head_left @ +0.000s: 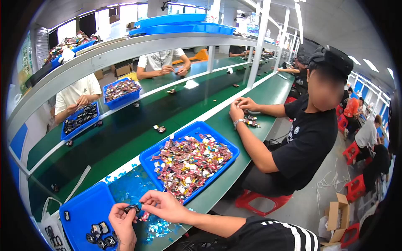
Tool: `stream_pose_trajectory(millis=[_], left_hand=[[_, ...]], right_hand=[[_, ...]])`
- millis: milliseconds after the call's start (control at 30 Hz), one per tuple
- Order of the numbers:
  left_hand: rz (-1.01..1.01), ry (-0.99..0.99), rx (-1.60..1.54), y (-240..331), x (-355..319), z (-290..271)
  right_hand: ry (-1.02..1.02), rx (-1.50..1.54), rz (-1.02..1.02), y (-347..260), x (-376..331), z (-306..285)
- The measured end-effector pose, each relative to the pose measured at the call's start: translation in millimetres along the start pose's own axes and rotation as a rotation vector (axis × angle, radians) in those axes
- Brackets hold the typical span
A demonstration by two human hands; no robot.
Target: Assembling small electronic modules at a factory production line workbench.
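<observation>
My left hand (pixel 122 221) is closed, gripping a small black plastic part (pixel 132 207) between thumb and fingers. Close on its right, my right hand (pixel 165 206) has thumb and fingers drawn together in a pinch; whatever it may hold is too small to make out. A small red-and-white piece (pixel 145 216) shows just below the right fingertips. Left of my hands lies a shallow blue tray (pixel 86 201) with several black parts (pixel 100 234) in it. Beyond my right hand, a larger blue tray (pixel 147 161) is heaped with small red, white and yellow pieces (pixel 192 161).
Blue film scraps (pixel 157 230) litter the green bench. A dark conveyor belt (pixel 121 144) with scattered parts runs beyond it. At my right a co-worker (pixel 305 129) handles small parts. Across the belt, people work beside blue trays (pixel 121 100). An overhead rail (pixel 104 50) carries more trays.
</observation>
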State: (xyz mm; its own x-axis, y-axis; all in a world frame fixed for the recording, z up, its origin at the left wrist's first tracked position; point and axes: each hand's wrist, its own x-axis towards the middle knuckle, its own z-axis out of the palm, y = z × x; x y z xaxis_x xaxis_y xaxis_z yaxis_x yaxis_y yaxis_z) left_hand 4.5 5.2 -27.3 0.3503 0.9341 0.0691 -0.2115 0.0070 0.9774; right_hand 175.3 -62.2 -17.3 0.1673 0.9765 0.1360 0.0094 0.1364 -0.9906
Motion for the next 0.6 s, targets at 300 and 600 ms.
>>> stream_pose_trajectory(millis=[300,600], left_hand=[[-0.105,-0.032,0.161,10.6,-11.6,-2.4],[0.018,-0.292,-0.093,7.4,-3.9,2.1]], right_hand=[[-0.118,-0.01,-0.073,-2.4,-15.3,15.0],[0.083,-0.488,-0.277,-28.8,-5.7,7.8]])
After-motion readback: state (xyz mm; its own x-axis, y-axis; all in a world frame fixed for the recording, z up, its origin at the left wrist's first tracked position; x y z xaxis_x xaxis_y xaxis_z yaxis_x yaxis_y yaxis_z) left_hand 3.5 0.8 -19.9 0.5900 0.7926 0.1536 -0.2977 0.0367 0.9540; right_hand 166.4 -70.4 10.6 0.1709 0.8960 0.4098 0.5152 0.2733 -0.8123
